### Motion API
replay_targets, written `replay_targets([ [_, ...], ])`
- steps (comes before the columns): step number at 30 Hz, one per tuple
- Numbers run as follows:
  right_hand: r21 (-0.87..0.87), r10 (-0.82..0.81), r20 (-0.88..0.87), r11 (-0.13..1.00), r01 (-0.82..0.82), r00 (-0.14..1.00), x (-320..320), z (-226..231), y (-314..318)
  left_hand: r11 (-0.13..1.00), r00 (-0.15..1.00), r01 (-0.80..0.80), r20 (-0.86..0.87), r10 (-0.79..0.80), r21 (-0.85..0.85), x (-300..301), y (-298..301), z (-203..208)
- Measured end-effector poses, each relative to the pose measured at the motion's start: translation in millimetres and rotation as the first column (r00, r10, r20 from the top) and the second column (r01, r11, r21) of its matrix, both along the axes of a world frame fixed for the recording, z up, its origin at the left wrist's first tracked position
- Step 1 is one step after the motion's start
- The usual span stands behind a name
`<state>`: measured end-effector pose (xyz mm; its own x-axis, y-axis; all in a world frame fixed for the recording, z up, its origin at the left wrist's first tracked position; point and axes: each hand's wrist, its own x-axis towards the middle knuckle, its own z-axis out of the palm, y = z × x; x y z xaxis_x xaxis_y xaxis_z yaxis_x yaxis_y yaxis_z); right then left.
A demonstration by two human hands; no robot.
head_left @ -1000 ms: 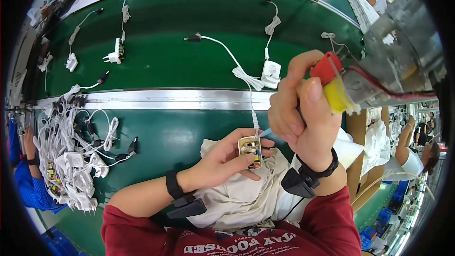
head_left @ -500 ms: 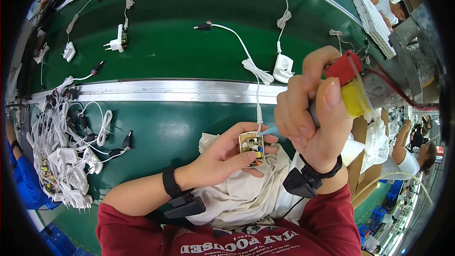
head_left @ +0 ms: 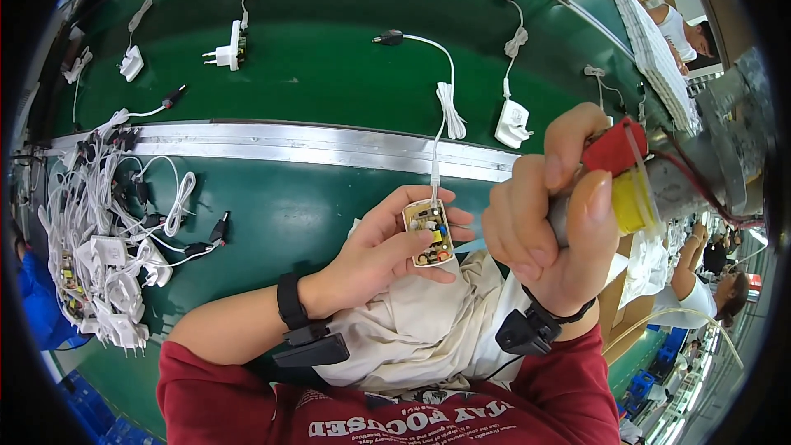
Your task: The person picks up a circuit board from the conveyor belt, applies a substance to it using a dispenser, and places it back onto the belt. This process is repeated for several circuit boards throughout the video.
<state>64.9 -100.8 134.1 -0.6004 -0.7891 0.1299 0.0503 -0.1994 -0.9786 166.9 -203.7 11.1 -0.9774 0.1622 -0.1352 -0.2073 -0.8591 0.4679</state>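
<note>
My left hand point(head_left: 375, 239) holds an open white power adapter point(head_left: 437, 219), its thumb lying across the circuit board inside. A white cord point(head_left: 436, 166) leaves the top of the adapter and runs onto the far green surface. My right hand point(head_left: 548, 206) is wrapped round a grey cylindrical tool point(head_left: 684, 185) with a red block and a yellow band. The tool's light-blue tapered tip point(head_left: 470, 246) points toward the lower right edge of the adapter. Whether it touches the case I cannot tell. Pale cloth point(head_left: 404, 330) lies under both hands.
Tangled white adapters and cords point(head_left: 107, 255) are heaped at the left. Beyond a metal rail point(head_left: 288, 142), several corded adapters lie on a green surface point(head_left: 329, 86), among them a two-pin adapter point(head_left: 227, 51) and another white adapter point(head_left: 513, 124). Other people are at the right.
My left hand has shifted the adapter slightly left and up and turned it. The blue tip has gone from the case's cord end to its lower right edge. The view has shifted somewhat.
</note>
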Motion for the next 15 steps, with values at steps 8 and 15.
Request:
replay_targets([
  [8,0.001,-0.043,0.016,0.999,0.043,0.999,-1.8,-1.1,1.2,1.0,1.0,-0.011,-0.002,0.011,0.026,-1.7,-0.1,-3.2],
  [15,0.048,0.01,-0.126,0.999,-0.004,0.992,-9.1,-4.2,6.2,0.995,1.0,0.006,-0.002,-0.006,0.1,-4.6,0.5,-4.6],
])
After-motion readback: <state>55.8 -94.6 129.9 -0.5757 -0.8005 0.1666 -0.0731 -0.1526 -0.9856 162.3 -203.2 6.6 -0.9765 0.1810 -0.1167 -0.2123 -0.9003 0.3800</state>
